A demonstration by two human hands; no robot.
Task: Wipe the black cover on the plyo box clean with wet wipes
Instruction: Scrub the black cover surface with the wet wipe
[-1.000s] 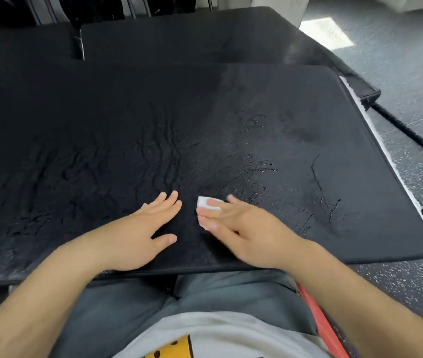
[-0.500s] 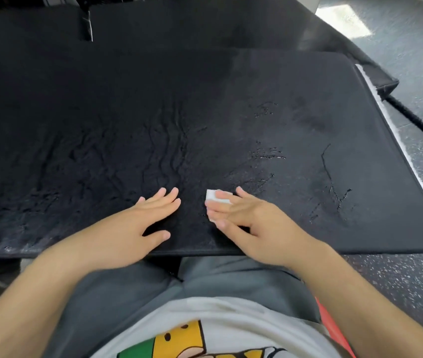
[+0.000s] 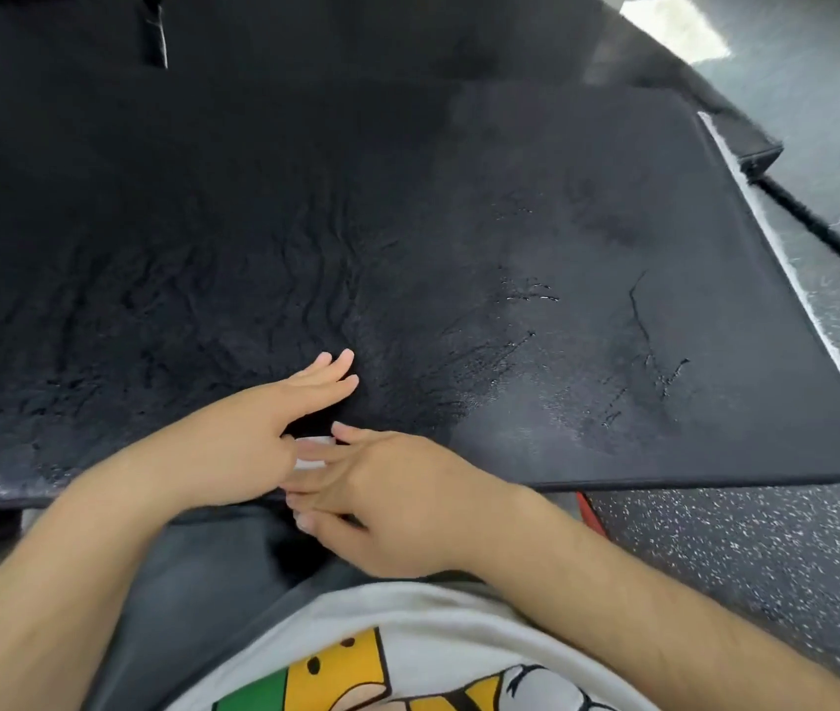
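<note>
Speckled floor (image 3: 766, 531) is seen at right. Wet sheen is noted on the black cover (image 3: 561, 223) only at near right; the rest is judged unwiped. At the near edge the wet wipe (image 3: 313, 450) is pressed under the right hand (image 3: 392, 500), grip spread; the left hand (image 3: 264, 433) is laid flat alongside.

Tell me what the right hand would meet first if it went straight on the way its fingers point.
The left hand. The right hand, fingers on the wet wipe, points left at its thumb side, and the two look almost touching, though depth is unclear.
</note>
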